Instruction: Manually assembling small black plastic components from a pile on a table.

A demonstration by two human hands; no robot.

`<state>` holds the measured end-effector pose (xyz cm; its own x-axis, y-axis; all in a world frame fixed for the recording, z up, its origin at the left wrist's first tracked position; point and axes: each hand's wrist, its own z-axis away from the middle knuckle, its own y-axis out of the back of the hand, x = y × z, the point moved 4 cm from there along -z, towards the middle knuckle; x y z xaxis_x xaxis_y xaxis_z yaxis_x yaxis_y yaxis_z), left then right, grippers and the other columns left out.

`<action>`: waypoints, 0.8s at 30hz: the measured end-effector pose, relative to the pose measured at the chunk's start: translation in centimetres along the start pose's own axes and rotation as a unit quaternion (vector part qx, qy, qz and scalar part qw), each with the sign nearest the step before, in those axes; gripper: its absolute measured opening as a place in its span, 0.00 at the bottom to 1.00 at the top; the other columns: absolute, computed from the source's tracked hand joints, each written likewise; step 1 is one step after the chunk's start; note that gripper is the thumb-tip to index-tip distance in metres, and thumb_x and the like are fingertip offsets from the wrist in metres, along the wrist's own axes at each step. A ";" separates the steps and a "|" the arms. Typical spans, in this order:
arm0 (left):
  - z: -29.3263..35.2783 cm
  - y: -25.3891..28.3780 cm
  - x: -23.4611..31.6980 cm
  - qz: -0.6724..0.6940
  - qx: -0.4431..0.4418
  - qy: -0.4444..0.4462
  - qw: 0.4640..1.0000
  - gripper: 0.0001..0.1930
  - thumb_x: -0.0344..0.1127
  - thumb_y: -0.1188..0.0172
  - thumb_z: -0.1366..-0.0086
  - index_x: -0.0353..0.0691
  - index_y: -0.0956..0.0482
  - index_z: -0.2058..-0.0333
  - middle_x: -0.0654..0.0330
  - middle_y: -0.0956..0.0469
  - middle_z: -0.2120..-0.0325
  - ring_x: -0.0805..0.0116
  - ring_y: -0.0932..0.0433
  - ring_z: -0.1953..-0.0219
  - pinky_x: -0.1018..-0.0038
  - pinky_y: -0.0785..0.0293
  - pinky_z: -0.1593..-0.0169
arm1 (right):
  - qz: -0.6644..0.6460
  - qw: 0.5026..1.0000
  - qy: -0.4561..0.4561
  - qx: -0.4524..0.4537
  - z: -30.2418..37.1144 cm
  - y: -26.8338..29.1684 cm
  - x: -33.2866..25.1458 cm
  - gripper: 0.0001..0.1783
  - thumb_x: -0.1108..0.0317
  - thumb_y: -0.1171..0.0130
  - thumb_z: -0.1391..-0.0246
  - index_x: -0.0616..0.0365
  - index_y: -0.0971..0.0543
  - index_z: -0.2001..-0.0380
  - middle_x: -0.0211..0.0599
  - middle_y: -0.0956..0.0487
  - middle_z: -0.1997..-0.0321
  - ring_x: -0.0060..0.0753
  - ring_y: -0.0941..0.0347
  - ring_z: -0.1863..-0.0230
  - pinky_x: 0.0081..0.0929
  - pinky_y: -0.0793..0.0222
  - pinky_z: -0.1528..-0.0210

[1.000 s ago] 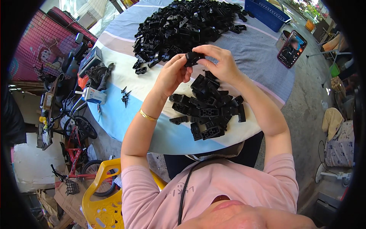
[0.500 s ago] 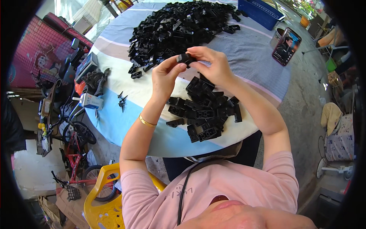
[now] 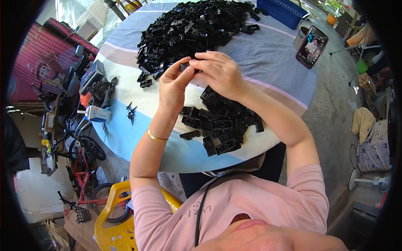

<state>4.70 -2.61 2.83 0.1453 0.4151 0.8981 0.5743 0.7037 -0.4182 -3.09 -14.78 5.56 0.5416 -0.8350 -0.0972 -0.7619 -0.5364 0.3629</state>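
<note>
A small black plastic part (image 3: 184, 66) is pinched between the fingertips of my left hand (image 3: 173, 87). My right hand (image 3: 222, 76) closes over its right side, fingers pressed together on it, so much of the part is covered. Just beyond both hands spreads a large heap of black plastic parts (image 3: 188, 31). Nearer to me, below my right hand, lies a smaller pile of black plastic housings (image 3: 222, 124) with open slots.
The round table has a striped cloth (image 3: 161, 157). At its left lie small dark pointed pieces (image 3: 131, 113), a white-and-blue box (image 3: 99, 113) and a dark glove (image 3: 102, 90). A phone (image 3: 312, 47) leans at the right, near a blue basket (image 3: 282, 12). A yellow chair (image 3: 109, 221) stands lower left.
Both hands have shifted slightly left with the black part. My right fingers have swung over it and now cover more of it. The phone's picture has changed.
</note>
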 end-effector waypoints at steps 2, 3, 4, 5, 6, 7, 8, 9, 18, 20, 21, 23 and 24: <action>-0.3 0.6 0.3 0.005 0.009 0.013 1.000 0.15 0.24 0.43 0.42 0.32 0.27 0.55 0.60 0.23 0.66 0.76 0.25 0.65 0.80 0.27 0.58 | -0.095 0.993 -0.067 -0.037 -0.3 -0.1 1.2 0.20 0.70 0.34 0.62 0.56 0.24 0.61 0.32 0.23 0.57 0.34 0.25 0.58 0.31 0.30 0.53; -0.7 0.7 1.1 -0.081 -0.047 -0.029 0.995 0.16 0.24 0.42 0.43 0.32 0.28 0.54 0.60 0.22 0.66 0.77 0.25 0.65 0.80 0.27 0.59 | -0.193 0.965 -0.177 -0.023 -0.1 -0.1 2.4 0.21 0.69 0.35 0.57 0.57 0.25 0.56 0.34 0.24 0.55 0.30 0.25 0.58 0.28 0.29 0.55; -1.0 0.4 1.5 -0.165 -0.105 -0.069 0.978 0.18 0.24 0.42 0.43 0.32 0.29 0.53 0.60 0.22 0.66 0.77 0.25 0.66 0.80 0.27 0.59 | -0.310 0.898 -0.312 -0.012 0.7 -0.2 4.7 0.20 0.66 0.40 0.50 0.58 0.27 0.53 0.36 0.24 0.55 0.26 0.25 0.60 0.24 0.29 0.57; -1.1 0.5 1.7 -0.223 -0.118 -0.092 0.963 0.21 0.27 0.38 0.46 0.33 0.30 0.53 0.56 0.21 0.67 0.72 0.23 0.68 0.78 0.27 0.61 | -0.323 0.889 -0.324 0.023 1.1 0.1 7.4 0.17 0.65 0.46 0.44 0.58 0.27 0.52 0.39 0.24 0.55 0.26 0.24 0.62 0.20 0.28 0.59; -0.9 0.4 1.9 -0.222 -0.117 -0.094 0.963 0.21 0.27 0.38 0.46 0.33 0.30 0.53 0.56 0.21 0.67 0.72 0.23 0.68 0.78 0.27 0.61 | -0.261 0.885 -0.386 0.028 1.1 1.0 8.9 0.17 0.62 0.50 0.42 0.59 0.27 0.53 0.37 0.24 0.55 0.24 0.24 0.63 0.19 0.28 0.61; -0.5 -0.3 1.9 -0.390 -0.136 -0.103 0.905 0.22 0.29 0.37 0.48 0.34 0.30 0.54 0.53 0.21 0.68 0.67 0.23 0.69 0.75 0.26 0.63 | -0.194 0.901 -0.388 -0.017 2.0 1.4 10.6 0.16 0.63 0.50 0.42 0.59 0.26 0.54 0.37 0.23 0.56 0.27 0.24 0.63 0.21 0.29 0.60; 0.0 -0.6 1.9 -0.548 -0.146 -0.109 0.816 0.23 0.30 0.35 0.50 0.34 0.30 0.55 0.49 0.22 0.68 0.62 0.22 0.70 0.73 0.26 0.64 | -0.131 0.911 -0.386 -0.063 2.7 0.9 11.5 0.15 0.64 0.50 0.43 0.58 0.25 0.55 0.38 0.23 0.57 0.29 0.24 0.63 0.23 0.29 0.59; 0.1 -0.1 0.7 -0.562 -0.188 -0.078 0.802 0.24 0.33 0.33 0.53 0.35 0.30 0.57 0.45 0.23 0.70 0.52 0.23 0.71 0.68 0.27 0.66 | -0.131 0.912 -0.383 -0.063 3.7 0.2 12.0 0.15 0.64 0.50 0.43 0.58 0.25 0.55 0.38 0.23 0.57 0.29 0.24 0.63 0.23 0.29 0.59; -1.6 1.9 0.9 -0.643 -0.130 -0.215 0.723 0.14 0.27 0.42 0.47 0.38 0.23 0.59 0.52 0.25 0.69 0.56 0.27 0.65 0.68 0.30 0.58 | 0.157 0.935 -0.100 -0.302 4.5 -3.7 8.8 0.21 0.73 0.49 0.53 0.55 0.27 0.52 0.38 0.31 0.46 0.39 0.35 0.49 0.31 0.36 0.48; -2.3 3.3 -0.3 -0.663 -0.102 -0.248 0.699 0.16 0.25 0.42 0.50 0.39 0.22 0.59 0.54 0.26 0.66 0.56 0.29 0.63 0.69 0.31 0.56 | 0.183 0.933 -0.091 -0.297 4.7 -3.9 9.6 0.23 0.74 0.49 0.55 0.56 0.28 0.51 0.38 0.30 0.48 0.38 0.35 0.50 0.30 0.34 0.49; -2.5 3.7 -1.1 -0.670 -0.110 -0.236 0.695 0.16 0.24 0.42 0.50 0.39 0.22 0.60 0.54 0.27 0.66 0.56 0.29 0.62 0.68 0.32 0.55 | 0.206 0.933 -0.080 -0.283 4.5 -4.0 9.8 0.22 0.73 0.48 0.57 0.56 0.27 0.54 0.35 0.29 0.53 0.37 0.34 0.53 0.30 0.32 0.54; -2.9 3.7 -1.4 -0.668 -0.113 -0.219 0.702 0.15 0.24 0.42 0.51 0.39 0.22 0.61 0.56 0.26 0.67 0.55 0.29 0.60 0.67 0.33 0.53 | 0.231 0.932 -0.070 -0.270 4.2 -4.2 10.3 0.20 0.72 0.46 0.59 0.56 0.26 0.57 0.33 0.28 0.58 0.36 0.33 0.56 0.30 0.30 0.58; -3.0 3.7 -1.5 -0.668 -0.113 -0.219 0.702 0.15 0.24 0.42 0.51 0.39 0.22 0.61 0.56 0.26 0.67 0.55 0.29 0.60 0.67 0.33 0.53 | 0.241 0.926 -0.066 -0.284 3.8 -4.5 10.7 0.17 0.72 0.45 0.59 0.56 0.26 0.61 0.32 0.28 0.61 0.35 0.32 0.57 0.30 0.30 0.59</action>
<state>9.00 -2.40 0.33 -0.8782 -0.3559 0.3195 0.0827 0.5450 0.8344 4.78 -21.73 -0.69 0.1109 -0.9885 0.1032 -0.5735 0.0211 0.8189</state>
